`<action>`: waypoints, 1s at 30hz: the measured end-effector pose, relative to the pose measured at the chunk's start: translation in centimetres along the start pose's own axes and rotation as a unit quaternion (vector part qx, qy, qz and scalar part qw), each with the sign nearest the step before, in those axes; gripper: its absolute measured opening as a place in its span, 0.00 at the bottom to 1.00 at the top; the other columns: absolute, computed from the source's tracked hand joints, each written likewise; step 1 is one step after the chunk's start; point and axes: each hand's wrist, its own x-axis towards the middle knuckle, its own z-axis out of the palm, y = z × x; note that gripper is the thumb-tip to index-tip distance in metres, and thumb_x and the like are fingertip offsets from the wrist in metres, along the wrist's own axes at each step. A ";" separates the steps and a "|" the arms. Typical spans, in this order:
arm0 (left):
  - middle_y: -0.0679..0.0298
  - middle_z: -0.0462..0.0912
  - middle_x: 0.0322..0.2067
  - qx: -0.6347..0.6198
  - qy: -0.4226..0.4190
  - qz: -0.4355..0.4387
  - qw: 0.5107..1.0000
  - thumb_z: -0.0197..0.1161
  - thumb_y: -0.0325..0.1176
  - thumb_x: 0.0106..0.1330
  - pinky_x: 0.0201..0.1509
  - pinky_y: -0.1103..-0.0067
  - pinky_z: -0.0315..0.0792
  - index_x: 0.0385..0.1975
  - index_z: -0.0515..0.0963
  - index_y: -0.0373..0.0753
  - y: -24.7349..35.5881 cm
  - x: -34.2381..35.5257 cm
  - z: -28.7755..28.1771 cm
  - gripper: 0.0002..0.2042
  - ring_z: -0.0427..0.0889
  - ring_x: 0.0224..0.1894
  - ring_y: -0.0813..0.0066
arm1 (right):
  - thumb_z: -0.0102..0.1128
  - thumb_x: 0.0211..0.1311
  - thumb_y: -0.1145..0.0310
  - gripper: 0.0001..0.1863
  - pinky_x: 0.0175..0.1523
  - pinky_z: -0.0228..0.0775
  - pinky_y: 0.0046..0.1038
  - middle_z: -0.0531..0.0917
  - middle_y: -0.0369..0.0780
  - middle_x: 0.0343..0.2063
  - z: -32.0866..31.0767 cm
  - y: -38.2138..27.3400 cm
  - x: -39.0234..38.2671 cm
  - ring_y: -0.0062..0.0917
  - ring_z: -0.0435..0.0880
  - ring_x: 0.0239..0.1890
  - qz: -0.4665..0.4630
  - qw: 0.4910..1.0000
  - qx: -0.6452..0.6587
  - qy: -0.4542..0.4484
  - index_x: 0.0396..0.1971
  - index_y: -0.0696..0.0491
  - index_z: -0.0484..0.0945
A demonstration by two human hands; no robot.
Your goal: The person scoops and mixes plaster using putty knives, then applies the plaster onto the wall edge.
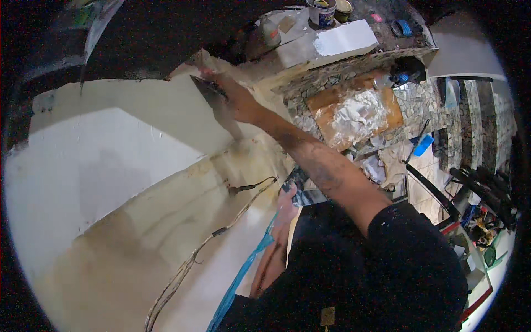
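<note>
My right hand (241, 103), at the end of an outstretched arm, is closed around a putty knife (207, 88). The knife's dark blade lies at or close to the upper wall, which bears a smooth pale coat of filler (166, 119). Lower and nearer to me, my left hand (287, 203) grips a wide flat scraper (311, 197) with a greyish, smeared blade. My right forearm passes just beyond it. Below the coat's edge the wall (127, 249) is bare beige. Exposed cables (193, 255) hang out of it close to my left hand.
A blue plastic strip (243, 270) runs beside my left forearm. Tubs (321, 13) stand on the ledge at the top. Beyond my right arm, a board (321, 108) carries white powder (359, 113). A blue-handled brush (423, 145) and dark steps (473, 122) are at the right.
</note>
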 end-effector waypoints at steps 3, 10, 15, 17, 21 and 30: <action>0.63 0.73 0.42 -0.022 0.010 -0.006 1.000 0.59 0.29 0.53 0.47 0.70 0.70 0.46 0.66 0.35 -0.1 -0.8 0.0 0.20 0.74 0.43 0.68 | 0.50 0.49 0.73 0.24 0.54 0.59 0.33 0.70 0.46 0.46 1.1 -1.6 -1.6 0.39 0.68 0.49 0.012 0.998 -0.054 -0.001 0.51 0.51 0.65; 0.63 0.73 0.42 -0.037 0.029 -0.023 0.999 0.57 0.27 0.55 0.46 0.70 0.71 0.47 0.66 0.35 0.9 -0.4 3.1 0.18 0.74 0.43 0.68 | 0.60 0.46 0.59 0.30 0.55 0.57 0.32 0.67 0.46 0.49 -2.1 -6.5 -8.8 0.37 0.67 0.51 0.043 0.982 0.062 -0.174 0.50 0.54 0.66; 0.63 0.73 0.43 -0.054 0.028 -0.045 0.997 0.56 0.25 0.56 0.46 0.70 0.71 0.47 0.66 0.36 3.0 0.7 8.7 0.17 0.74 0.44 0.68 | 0.54 0.45 0.70 0.26 0.59 0.53 0.30 0.70 0.41 0.48 -13.8 -10.8 -9.9 0.30 0.65 0.54 0.031 0.976 0.030 -0.212 0.50 0.54 0.65; 0.63 0.73 0.43 -0.064 0.019 -0.057 0.996 0.55 0.24 0.57 0.46 0.70 0.71 0.47 0.66 0.36 3.8 1.2 12.4 0.17 0.74 0.44 0.69 | 0.55 0.39 0.76 0.30 0.59 0.53 0.28 0.69 0.39 0.49 -19.4 -13.6 -10.3 0.27 0.65 0.54 0.150 0.982 0.052 -0.099 0.50 0.54 0.65; 0.63 0.74 0.41 -0.046 -0.060 0.060 0.995 0.58 0.26 0.56 0.44 0.70 0.72 0.46 0.67 0.38 6.0 2.1 20.1 0.17 0.75 0.42 0.68 | 0.58 0.35 0.79 0.33 0.61 0.51 0.27 0.67 0.40 0.51 -25.7 -14.4 -12.6 0.26 0.63 0.56 0.206 0.978 0.002 -0.007 0.50 0.53 0.65; 0.62 0.76 0.37 0.018 -0.128 0.113 0.985 0.60 0.27 0.55 0.38 0.74 0.73 0.42 0.68 0.34 6.1 2.8 28.9 0.15 0.77 0.35 0.71 | 0.70 0.33 0.65 0.34 0.57 0.55 0.33 0.65 0.44 0.47 -27.9 -13.9 -14.5 0.37 0.63 0.53 0.009 0.983 -0.179 -0.038 0.47 0.49 0.67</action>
